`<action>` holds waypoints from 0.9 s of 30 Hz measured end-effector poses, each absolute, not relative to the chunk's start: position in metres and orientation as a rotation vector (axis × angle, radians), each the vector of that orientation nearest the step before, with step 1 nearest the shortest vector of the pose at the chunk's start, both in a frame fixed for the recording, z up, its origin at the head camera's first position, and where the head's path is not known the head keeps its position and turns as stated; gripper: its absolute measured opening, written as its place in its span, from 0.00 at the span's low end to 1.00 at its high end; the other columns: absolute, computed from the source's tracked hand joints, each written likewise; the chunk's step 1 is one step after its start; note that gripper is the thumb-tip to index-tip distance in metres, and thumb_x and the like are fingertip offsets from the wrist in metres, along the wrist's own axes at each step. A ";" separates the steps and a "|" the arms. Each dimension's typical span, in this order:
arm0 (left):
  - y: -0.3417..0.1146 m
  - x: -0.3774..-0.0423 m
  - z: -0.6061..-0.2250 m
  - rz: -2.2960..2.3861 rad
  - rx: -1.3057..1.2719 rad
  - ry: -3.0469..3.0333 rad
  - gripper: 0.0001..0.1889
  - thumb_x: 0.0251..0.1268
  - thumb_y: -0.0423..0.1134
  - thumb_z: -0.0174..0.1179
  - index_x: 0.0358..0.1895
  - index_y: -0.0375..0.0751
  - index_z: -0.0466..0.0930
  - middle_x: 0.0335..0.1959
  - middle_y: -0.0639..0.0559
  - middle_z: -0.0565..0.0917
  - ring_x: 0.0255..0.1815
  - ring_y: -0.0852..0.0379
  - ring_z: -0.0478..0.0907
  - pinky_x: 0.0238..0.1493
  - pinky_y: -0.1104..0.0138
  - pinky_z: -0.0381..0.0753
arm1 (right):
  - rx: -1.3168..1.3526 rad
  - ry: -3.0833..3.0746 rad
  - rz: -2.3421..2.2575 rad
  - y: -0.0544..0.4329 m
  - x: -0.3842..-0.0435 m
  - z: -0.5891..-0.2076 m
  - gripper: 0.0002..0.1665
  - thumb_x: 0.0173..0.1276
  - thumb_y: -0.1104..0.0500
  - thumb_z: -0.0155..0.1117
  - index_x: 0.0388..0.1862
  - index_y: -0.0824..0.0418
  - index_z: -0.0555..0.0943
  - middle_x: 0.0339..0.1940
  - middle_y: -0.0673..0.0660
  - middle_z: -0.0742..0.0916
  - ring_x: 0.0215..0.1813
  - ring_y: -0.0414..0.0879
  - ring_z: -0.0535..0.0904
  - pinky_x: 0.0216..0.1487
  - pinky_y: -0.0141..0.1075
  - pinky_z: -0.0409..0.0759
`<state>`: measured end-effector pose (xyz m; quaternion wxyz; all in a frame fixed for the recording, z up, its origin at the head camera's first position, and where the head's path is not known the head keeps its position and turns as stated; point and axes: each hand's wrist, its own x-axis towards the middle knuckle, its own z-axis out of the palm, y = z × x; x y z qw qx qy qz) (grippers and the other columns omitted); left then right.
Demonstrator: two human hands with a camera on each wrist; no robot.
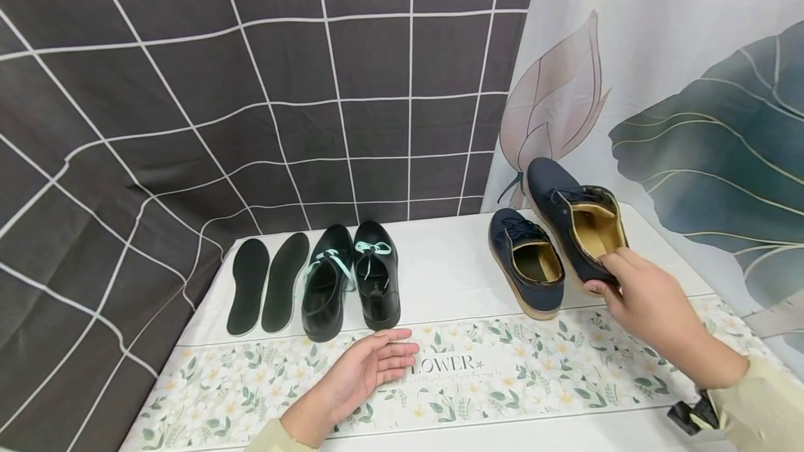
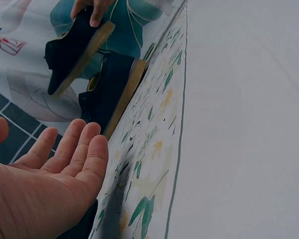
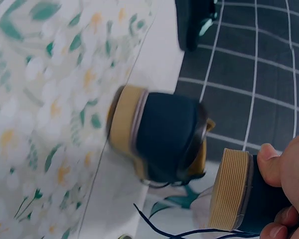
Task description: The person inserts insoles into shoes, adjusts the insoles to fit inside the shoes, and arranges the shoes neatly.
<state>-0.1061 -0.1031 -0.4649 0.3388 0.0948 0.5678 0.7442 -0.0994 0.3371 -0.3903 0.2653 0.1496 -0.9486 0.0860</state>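
My right hand [image 1: 647, 298] grips a navy lace-up shoe [image 1: 555, 194] by its heel, fingers inside the tan-lined opening. That shoe is raised off the table, toe pointing away; its ribbed tan sole shows in the right wrist view. Just left of it, the matching navy shoe [image 1: 518, 284] stands on the table, a dark insole partly visible inside. My left hand [image 1: 370, 368] is palm up with fingers extended, holding nothing, in front of the black shoes. In the left wrist view, the left hand's fingers [image 2: 70, 144] point toward the navy pair.
Two black insoles, a left one [image 1: 248, 288] and a right one [image 1: 285, 283], lie at the table's left. Beside them stand a left black shoe [image 1: 323, 319] and a right black shoe [image 1: 381, 305] with mint laces. A dark grid curtain [image 1: 370, 124] and a leaf-print curtain [image 1: 710, 159] hang behind.
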 end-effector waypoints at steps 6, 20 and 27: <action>-0.101 -0.105 -0.466 1.946 0.238 1.481 0.34 0.77 0.51 0.44 0.75 0.28 0.57 0.69 0.30 0.71 0.68 0.41 0.73 0.63 0.62 0.75 | 0.525 -2.454 0.244 0.319 -0.092 -0.386 0.23 0.70 0.38 0.59 0.33 0.57 0.76 0.29 0.50 0.75 0.27 0.40 0.64 0.23 0.35 0.65; -0.093 -0.104 -0.463 1.978 0.246 1.469 0.34 0.76 0.49 0.48 0.76 0.31 0.56 0.69 0.31 0.71 0.69 0.40 0.72 0.65 0.61 0.74 | 0.735 -2.251 0.305 0.272 -0.075 -0.383 0.32 0.77 0.33 0.43 0.35 0.57 0.80 0.29 0.44 0.75 0.28 0.36 0.64 0.26 0.28 0.64; -0.088 -0.105 -0.462 1.972 0.285 1.472 0.33 0.78 0.47 0.47 0.77 0.32 0.54 0.71 0.30 0.69 0.70 0.38 0.70 0.67 0.58 0.72 | 0.821 -2.242 0.363 0.250 -0.066 -0.387 0.27 0.78 0.36 0.45 0.36 0.54 0.80 0.29 0.42 0.73 0.28 0.34 0.63 0.26 0.26 0.63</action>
